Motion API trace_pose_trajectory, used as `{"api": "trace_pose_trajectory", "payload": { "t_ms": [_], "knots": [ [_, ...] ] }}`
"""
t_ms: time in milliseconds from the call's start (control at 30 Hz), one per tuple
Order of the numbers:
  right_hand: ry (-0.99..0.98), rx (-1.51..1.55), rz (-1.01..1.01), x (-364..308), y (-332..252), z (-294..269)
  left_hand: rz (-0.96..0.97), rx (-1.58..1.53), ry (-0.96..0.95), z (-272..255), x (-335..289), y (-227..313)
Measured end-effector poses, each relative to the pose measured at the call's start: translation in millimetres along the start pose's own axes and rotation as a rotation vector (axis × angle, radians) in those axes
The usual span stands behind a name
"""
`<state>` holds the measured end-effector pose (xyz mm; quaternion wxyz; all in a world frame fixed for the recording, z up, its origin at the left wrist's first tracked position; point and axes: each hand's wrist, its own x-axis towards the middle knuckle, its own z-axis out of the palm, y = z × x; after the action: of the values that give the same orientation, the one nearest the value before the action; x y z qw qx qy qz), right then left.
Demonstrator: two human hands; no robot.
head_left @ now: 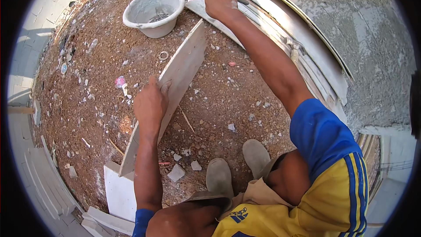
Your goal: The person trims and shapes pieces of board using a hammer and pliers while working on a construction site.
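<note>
My left hand (151,102) is closed over the upper edge of a long, thin off-white board (185,68). The board stands on its edge, slanting from the lower left up toward the bucket. Reaching far forward, my right hand (221,2) has its fingers curled round a tool with a dark handle (242,1); the hand covers most of it, so its kind is unclear. Under and beside this hand lie long pale boards (258,19). A white plastic basin (156,30) with grey residue and some small pieces inside stands left of my right hand.
A hammer-like tool (294,48) rests on the boards at right. Rough grey concrete (359,26) lies beyond them. A white panel piece (119,193) and more strips (109,221) are at lower left. Rubble and chips (176,173) litter the brown soil near my shoes (219,176).
</note>
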<state>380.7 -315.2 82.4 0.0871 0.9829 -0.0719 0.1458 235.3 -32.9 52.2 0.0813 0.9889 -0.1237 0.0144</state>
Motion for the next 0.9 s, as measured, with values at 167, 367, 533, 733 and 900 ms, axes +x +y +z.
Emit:
{"api": "trace_pose_trajectory", "payload": {
  "t_ms": [167,367,533,733,900],
  "knots": [
    [-0.671,0.293,0.189,-109.4,76.0,-13.7,0.026,-0.058,-0.064,-2.2,8.0,-9.6],
    [-0.908,0.505,-0.019,-278.0,90.2,-0.3,0.039,-0.105,-0.038,-8.2,-2.9,-24.3],
    [-0.972,1.091,-0.117,-307.5,44.4,26.2,-0.108,-0.408,0.026,-56.3,-35.4,-48.9],
    [-0.915,1.599,-0.176,-286.4,22.4,18.7,-0.404,-0.848,0.180,-88.6,-55.6,-62.6],
    [-0.942,1.716,-0.148,-290.3,9.6,1.5,-0.361,-1.184,0.244,-111.8,-63.7,-25.5]
  ]
}}
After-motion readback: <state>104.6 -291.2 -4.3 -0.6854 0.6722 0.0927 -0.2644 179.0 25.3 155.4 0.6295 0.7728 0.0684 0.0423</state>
